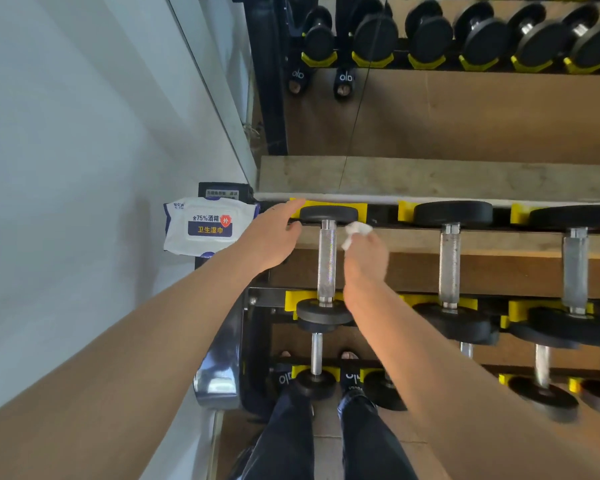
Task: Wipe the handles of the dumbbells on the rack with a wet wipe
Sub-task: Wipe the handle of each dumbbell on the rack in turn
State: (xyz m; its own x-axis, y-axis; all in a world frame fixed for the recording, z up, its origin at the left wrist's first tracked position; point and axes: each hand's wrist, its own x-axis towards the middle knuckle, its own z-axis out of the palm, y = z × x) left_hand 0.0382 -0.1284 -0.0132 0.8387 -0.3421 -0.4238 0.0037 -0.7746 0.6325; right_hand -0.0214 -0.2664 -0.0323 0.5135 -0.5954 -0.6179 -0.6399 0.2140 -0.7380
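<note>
While a mirror [465, 109] behind the rack [267, 297] reflected a row of black dumbbells, the rack itself filled the right half of the head view, its black rails fitted with yellow cradles [329, 206] on two tiers. Three dumbbells lay across the top tier, each with a knurled metal handle running toward the person; the leftmost dumbbell [327, 261] sat between the two arms. More dumbbells rested on the lower tier, with the person's dark trousers and slippered feet showing beneath.

A white pack of wipes [207, 226] with blue and orange print lay on a dark ledge at the rack's left end, just beside the left hand [270, 237]. That hand was spread, fingers straight and relaxed, holding nothing, its fingertips reaching the yellow cradle by the far plate of the leftmost dumbbell. The right hand [365, 258] hovered just right of that dumbbell's handle, fingers curled round a crumpled white wet wipe [355, 232], which poked out near the far plate. Whether the wipe touched the handle could not be told.
</note>
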